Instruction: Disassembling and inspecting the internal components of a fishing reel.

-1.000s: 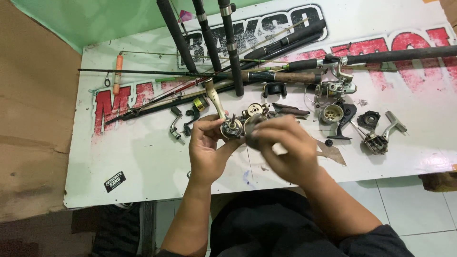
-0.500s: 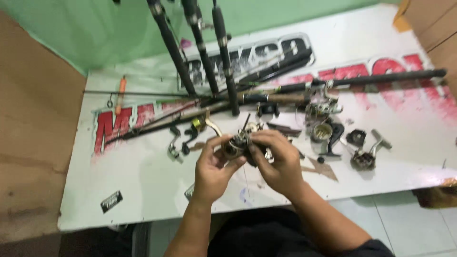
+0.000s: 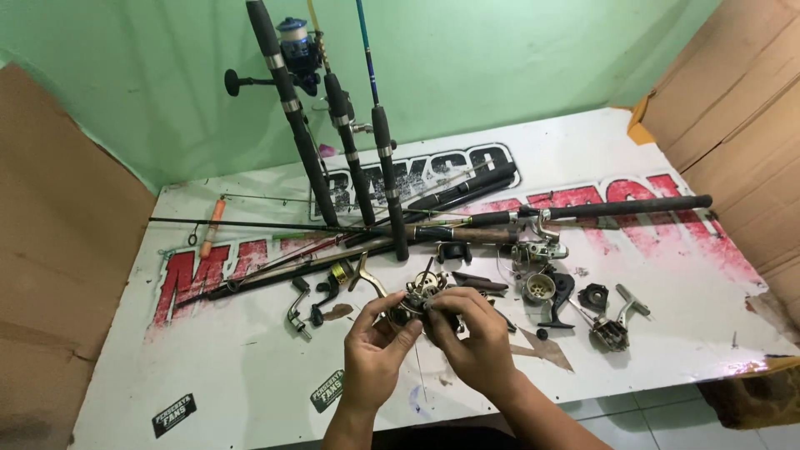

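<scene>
Above the front middle of a white printed table [image 3: 250, 367], both my hands hold a small metal fishing reel body [image 3: 422, 293]. My left hand [image 3: 377, 350] grips it from the left and below. My right hand [image 3: 473, 335] closes on its right side, fingertips on the open gear housing. A thin shaft sticks up from the reel. My fingers hide much of the reel's underside.
Reel parts lie scattered on the table: a spool [image 3: 540, 287], a reel handle [image 3: 623, 312], crank arms [image 3: 300, 304] and a black part [image 3: 594, 295]. Several rods lie across the table [image 3: 583, 208]. Three rods lean against the green wall, one carrying a reel [image 3: 296, 46]. Cardboard stands on both sides.
The view has tilted upward, showing more of the wall and the leaning rods. My hands stay together on the reel body, now lower in view.
</scene>
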